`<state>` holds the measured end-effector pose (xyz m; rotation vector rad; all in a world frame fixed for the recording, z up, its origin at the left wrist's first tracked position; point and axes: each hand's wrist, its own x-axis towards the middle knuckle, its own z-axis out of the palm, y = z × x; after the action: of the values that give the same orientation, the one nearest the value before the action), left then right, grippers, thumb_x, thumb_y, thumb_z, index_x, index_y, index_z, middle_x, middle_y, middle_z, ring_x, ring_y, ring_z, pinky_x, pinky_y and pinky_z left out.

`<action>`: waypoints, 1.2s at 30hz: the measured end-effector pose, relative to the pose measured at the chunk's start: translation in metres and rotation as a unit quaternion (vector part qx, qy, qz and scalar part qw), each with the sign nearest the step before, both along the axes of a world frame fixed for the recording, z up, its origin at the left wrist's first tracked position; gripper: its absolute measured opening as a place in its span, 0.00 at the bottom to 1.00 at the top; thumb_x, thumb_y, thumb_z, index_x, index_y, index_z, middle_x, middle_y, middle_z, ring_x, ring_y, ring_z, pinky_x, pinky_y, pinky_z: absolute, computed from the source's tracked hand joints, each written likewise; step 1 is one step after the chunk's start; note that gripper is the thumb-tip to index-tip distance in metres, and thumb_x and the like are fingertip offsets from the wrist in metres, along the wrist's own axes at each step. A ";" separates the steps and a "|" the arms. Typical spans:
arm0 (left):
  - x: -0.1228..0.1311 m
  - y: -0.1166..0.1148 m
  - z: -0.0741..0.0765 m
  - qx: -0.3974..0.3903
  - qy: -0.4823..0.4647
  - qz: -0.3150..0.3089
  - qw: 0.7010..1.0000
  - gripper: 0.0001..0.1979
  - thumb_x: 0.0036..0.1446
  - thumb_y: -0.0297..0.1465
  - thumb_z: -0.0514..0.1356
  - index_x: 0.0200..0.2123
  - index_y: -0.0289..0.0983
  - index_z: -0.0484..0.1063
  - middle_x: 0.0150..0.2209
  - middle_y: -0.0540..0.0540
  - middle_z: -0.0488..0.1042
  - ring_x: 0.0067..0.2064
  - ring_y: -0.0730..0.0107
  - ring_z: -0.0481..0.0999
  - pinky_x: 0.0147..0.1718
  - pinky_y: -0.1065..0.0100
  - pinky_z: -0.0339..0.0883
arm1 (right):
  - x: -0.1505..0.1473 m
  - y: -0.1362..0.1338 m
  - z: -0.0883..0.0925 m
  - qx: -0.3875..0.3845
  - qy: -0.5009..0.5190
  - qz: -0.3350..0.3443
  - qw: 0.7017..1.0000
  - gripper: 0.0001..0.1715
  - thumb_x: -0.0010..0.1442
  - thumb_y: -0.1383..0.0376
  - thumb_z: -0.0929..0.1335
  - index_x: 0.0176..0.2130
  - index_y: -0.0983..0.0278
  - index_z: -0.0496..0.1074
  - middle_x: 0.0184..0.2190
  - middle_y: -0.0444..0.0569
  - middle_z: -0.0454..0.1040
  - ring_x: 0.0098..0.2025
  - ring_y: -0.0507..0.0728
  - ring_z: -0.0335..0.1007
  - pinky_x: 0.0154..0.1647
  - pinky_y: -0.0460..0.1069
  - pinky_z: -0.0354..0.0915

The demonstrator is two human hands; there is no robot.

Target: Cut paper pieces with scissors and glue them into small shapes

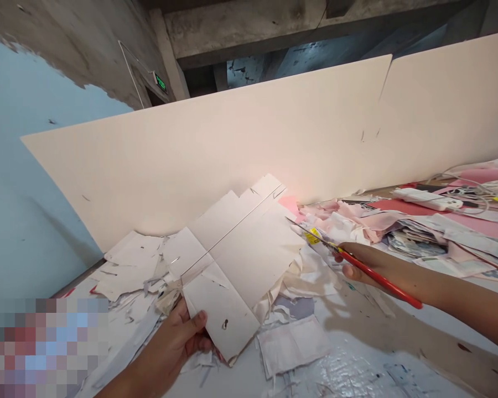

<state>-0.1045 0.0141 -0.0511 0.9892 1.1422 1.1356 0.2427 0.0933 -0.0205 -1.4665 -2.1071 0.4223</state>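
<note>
My left hand (pixel 186 331) pinches the lower corner of a creased, unfolded white cardboard box (pixel 249 249), thumb on top and fingers beneath. The cardboard tilts up over a heap of scraps; a small hole shows in its near flap. To its right, my right hand (pixel 359 262) is closed around a pair of red-handled scissors (pixel 377 279). Their narrow blades point up and left, close to the cardboard's right edge. Whether the blades touch it I cannot tell.
Paper and cardboard scraps (pixel 133 260) lie left and beneath. A stack of white pieces (pixel 294 345) rests in front on the white table (pixel 352 359). A white power strip (pixel 427 199) with cords sits back right among pink and white paper. A tall pale board (pixel 240 143) stands behind.
</note>
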 end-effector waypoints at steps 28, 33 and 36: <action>0.003 -0.002 0.003 -0.019 0.006 0.026 0.999 0.18 0.45 0.34 0.62 0.39 0.37 0.62 0.27 0.47 0.72 0.22 0.73 0.69 0.21 0.71 0.63 | 0.005 0.008 0.006 -0.103 -0.004 0.085 0.991 0.20 0.52 0.48 0.60 0.25 0.63 0.60 0.22 0.42 0.59 0.24 0.52 0.57 0.24 0.46 0.55; 0.002 -0.004 0.001 -0.020 -0.013 -0.009 1.000 0.15 0.48 0.32 0.60 0.40 0.37 0.64 0.30 0.47 0.72 0.26 0.75 0.68 0.24 0.73 0.62 | 0.002 0.008 0.005 -0.102 0.020 0.091 0.990 0.22 0.50 0.46 0.60 0.27 0.63 0.62 0.23 0.43 0.60 0.25 0.53 0.58 0.25 0.46 0.56; 0.000 -0.005 -0.002 -0.028 -0.024 -0.021 0.999 0.15 0.50 0.31 0.58 0.43 0.38 0.62 0.33 0.46 0.72 0.28 0.74 0.69 0.26 0.72 0.63 | 0.001 0.009 0.003 -0.093 0.030 0.077 0.992 0.25 0.48 0.43 0.60 0.26 0.63 0.62 0.22 0.43 0.61 0.24 0.53 0.58 0.25 0.46 0.56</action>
<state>-0.1042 0.0089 -0.0527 0.9330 1.1041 1.0836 0.2434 0.1028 -0.0179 -1.3767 -2.1886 0.7307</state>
